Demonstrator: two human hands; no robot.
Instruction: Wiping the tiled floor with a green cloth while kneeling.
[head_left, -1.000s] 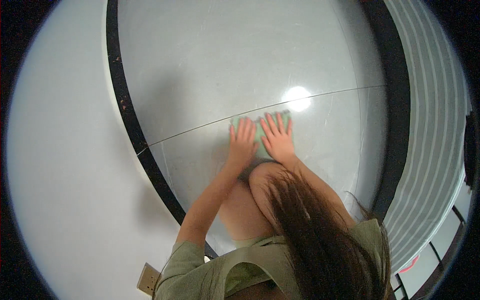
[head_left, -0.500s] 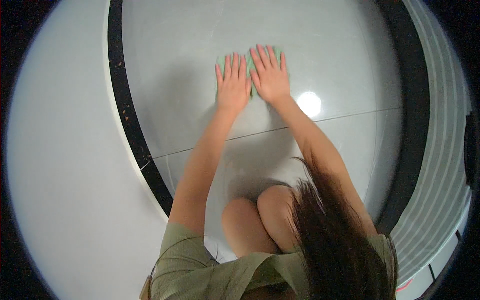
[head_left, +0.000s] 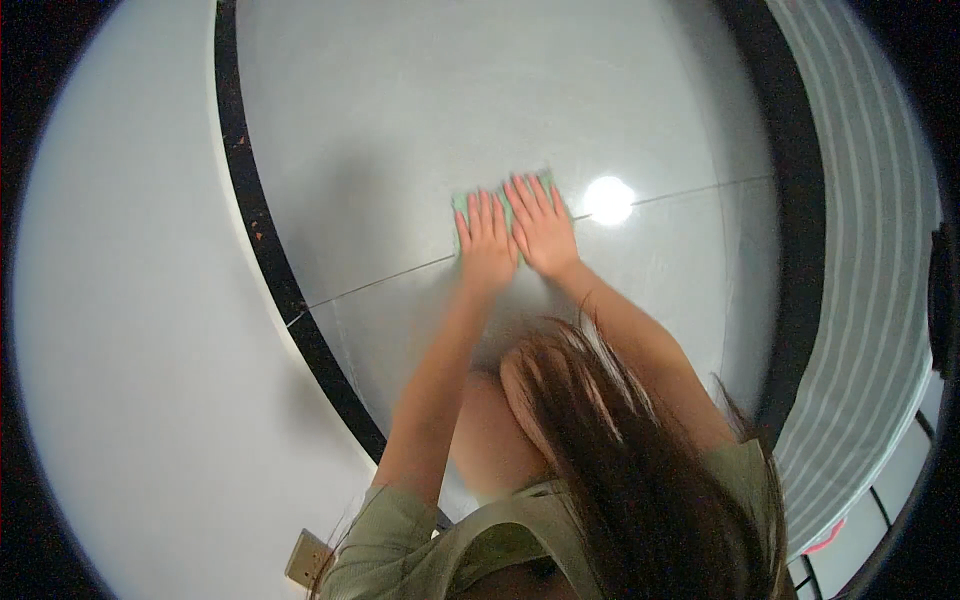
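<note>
A light green cloth [head_left: 461, 203] lies flat on the pale glossy floor tile [head_left: 420, 130]. My left hand [head_left: 488, 245] rests palm down on its left part, with the fingers stretched out and pointing away from me. Beside it my right hand [head_left: 545, 232] presses flat on the right part, fingers slightly spread. The two hands lie close together, thumbs side by side. Most of the cloth is hidden under them; its edges show around the fingertips. The hands sit over a dark tile joint [head_left: 390, 277].
A white wall [head_left: 130, 280] with a black skirting strip [head_left: 255, 215] runs along the left. A wall socket [head_left: 308, 558] is low at lower left. On the right are a black border [head_left: 800, 230] and striped grey fabric [head_left: 870, 200]. My knees and long hair are close below my hands.
Both hands have slid the cloth back toward my body, from beyond the tile joint onto it. My head view has shifted a little, and the wall socket now shows.
</note>
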